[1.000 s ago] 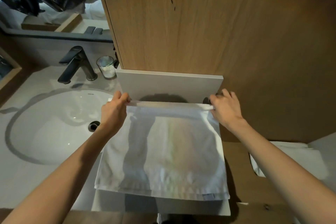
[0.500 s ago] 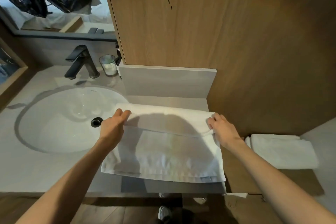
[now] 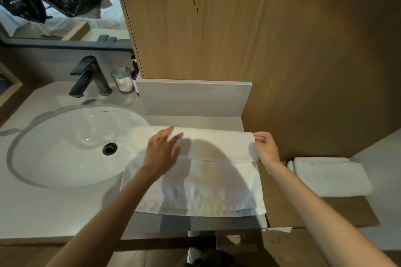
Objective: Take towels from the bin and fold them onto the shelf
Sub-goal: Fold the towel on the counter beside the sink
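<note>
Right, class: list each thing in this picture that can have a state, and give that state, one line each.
Spread towel, far edge folded over towards the person, rest flat.
Left hand, open, fingers resting on the fold.
Right hand, pinching the fold's right end.
Side towel, fully folded, lying flat.
Tap, off, no water running.

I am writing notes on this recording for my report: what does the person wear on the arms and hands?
The left hand and the right hand are bare, with no gloves, and no ring shows on the fingers. No sleeve covers either arm as far as the picture's edge. Neither wrist carries a watch or a bracelet.
</note>
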A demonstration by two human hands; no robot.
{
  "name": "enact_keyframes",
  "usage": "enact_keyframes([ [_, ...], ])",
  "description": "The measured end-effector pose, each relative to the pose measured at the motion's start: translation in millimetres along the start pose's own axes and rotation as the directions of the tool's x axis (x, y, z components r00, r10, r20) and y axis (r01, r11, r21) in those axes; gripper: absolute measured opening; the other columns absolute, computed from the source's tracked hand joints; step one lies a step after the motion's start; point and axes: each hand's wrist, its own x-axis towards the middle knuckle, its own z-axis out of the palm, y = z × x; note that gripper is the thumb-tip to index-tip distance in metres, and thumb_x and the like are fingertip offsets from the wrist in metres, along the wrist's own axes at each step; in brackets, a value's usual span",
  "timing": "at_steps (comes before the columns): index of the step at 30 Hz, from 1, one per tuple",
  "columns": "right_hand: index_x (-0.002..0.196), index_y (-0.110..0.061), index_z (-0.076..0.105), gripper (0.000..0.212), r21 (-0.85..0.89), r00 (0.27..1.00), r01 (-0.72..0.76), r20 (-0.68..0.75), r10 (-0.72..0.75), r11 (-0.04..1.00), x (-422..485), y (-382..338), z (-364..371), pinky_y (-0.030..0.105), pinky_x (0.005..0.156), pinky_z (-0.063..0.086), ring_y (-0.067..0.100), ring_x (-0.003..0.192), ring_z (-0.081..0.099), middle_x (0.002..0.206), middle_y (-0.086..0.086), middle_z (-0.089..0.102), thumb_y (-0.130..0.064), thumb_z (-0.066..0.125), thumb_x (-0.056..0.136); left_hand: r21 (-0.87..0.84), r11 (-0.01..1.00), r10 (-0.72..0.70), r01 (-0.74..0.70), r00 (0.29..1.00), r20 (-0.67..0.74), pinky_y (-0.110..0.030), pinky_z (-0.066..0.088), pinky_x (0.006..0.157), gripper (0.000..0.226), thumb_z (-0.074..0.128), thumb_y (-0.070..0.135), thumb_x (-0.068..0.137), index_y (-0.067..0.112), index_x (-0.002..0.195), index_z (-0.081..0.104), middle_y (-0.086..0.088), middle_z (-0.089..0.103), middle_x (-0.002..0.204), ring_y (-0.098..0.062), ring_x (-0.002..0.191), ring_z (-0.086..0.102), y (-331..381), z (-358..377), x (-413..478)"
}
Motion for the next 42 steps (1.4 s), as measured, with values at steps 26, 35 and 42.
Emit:
enact_keyframes([
  [26,0.152,-0.042,0.015,0.074,-0.525,0.768,0.585,0.603,-0.215,0.618,-30.0,9.1,25.5,0.038,0.12,-0.002,0.028,0.149,-0.006,0.16,-0.002,0.007,-0.036,0.057,0.092,0.087,0.996,-0.02,0.002,0.978,0.21,-0.056,0.009,0.118,0.058,0.018,0.053,0.094,0.042,0.151,0.013,0.003,0.006,0.161,-0.027,0.149,0.006,-27.0,12.9,-34.6],
  [35,0.156,-0.024,0.013,0.075,-0.646,0.755,0.655,0.579,-0.307,0.392,-24.1,-24.0,20.5,0.034,0.12,0.007,0.023,0.15,0.01,0.163,0.003,0.007,0.009,0.035,0.091,0.118,0.99,-0.09,0.079,0.992,0.089,-0.056,0.026,0.111,0.062,0.044,-0.003,0.092,0.024,0.147,0.037,0.001,0.036,0.153,-0.029,0.142,0.033,-43.6,-9.7,-9.7],
  [42,0.152,-0.021,0.029,0.073,-0.633,0.746,0.653,0.442,-0.498,0.416,-23.0,-65.1,5.8,0.034,0.119,0.012,0.022,0.148,0.018,0.16,0.002,0.021,0.018,0.036,0.09,0.085,0.996,-0.009,0.016,0.997,-0.076,-0.056,0.019,0.114,0.074,0.045,-0.018,0.084,0.013,0.15,0.032,-0.008,0.028,0.156,-0.037,0.144,0.023,-43.9,-39.4,-0.2],
])
